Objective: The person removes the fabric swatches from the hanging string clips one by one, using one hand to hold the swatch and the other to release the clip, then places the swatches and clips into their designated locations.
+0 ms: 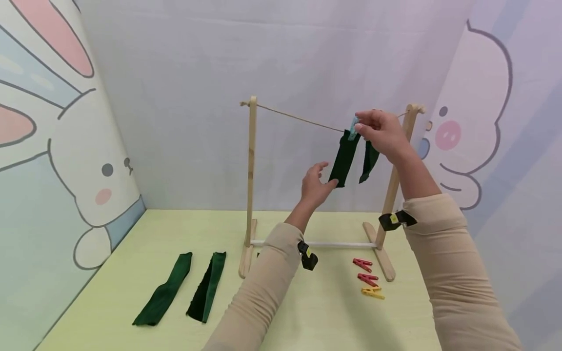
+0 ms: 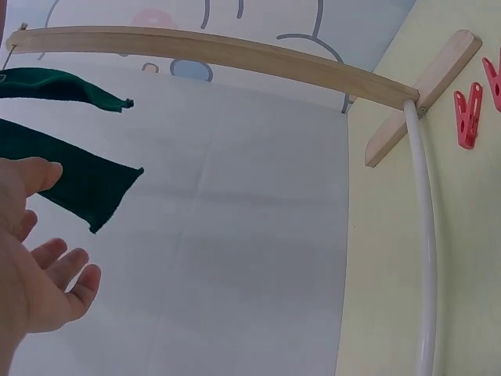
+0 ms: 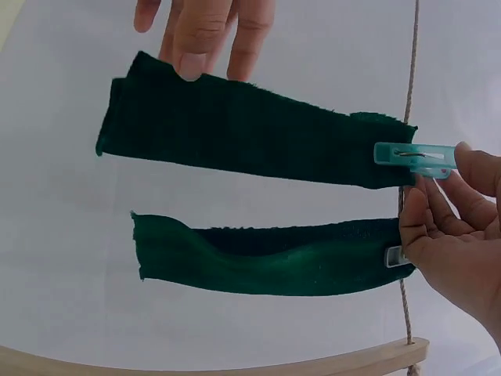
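Observation:
A dark green cloth strip point(image 1: 344, 158) hangs from the cord point(image 1: 300, 118), with a light blue clothespin point(image 3: 415, 155) at its top. My right hand point(image 1: 382, 131) pinches the handle end of that clothespin between thumb and fingers. Lower down, my left hand point(image 1: 316, 185) touches the strip's edge with its thumb; its other fingers are loosely bent and spread apart, as the left wrist view shows. Beside it, another green strip point(image 3: 274, 262) hangs from the cord by a pale clothespin point(image 3: 396, 256), partly hidden behind my right hand.
The cord runs between two wooden posts point(image 1: 251, 170) joined by a white bar point(image 1: 338, 244). Two more green strips, one flat point(image 1: 164, 292) and one folded point(image 1: 208, 287), lie at the table's left. Red clothespins point(image 1: 362, 264) and a yellow clothespin point(image 1: 372, 292) lie at the right.

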Tool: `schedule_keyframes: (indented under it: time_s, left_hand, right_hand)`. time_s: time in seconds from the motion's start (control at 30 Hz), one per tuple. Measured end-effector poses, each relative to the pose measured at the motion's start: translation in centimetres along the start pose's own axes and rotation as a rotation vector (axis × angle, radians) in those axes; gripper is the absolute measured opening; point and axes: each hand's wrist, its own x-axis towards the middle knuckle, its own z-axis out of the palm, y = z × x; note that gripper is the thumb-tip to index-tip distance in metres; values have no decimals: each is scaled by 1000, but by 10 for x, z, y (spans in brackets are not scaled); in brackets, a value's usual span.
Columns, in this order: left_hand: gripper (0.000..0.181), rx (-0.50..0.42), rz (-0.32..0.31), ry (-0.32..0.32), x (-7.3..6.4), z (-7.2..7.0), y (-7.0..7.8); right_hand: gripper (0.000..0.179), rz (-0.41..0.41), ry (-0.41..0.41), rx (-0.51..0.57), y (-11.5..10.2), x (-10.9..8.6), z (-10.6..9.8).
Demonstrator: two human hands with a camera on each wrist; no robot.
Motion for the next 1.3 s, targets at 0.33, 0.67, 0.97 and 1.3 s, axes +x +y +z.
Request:
schedule_keyframes:
  time_s: [0.33, 0.67, 0.97, 1.3]
  left_hand:
    - [11, -60, 6, 3, 0, 0, 1]
    - [10, -77, -2, -1, -1, -9, -6]
    - [14, -125, 16, -41, -11, -11, -8]
    - [12, -164, 13, -76, -19, -13, -7]
  right_hand:
    - [32, -17, 110, -4, -1, 0, 3]
    - [28, -41, 212, 10, 1, -1, 11]
    - [17, -73, 402, 223, 4, 7, 13]
    - [12, -99, 552, 367, 11, 3, 10]
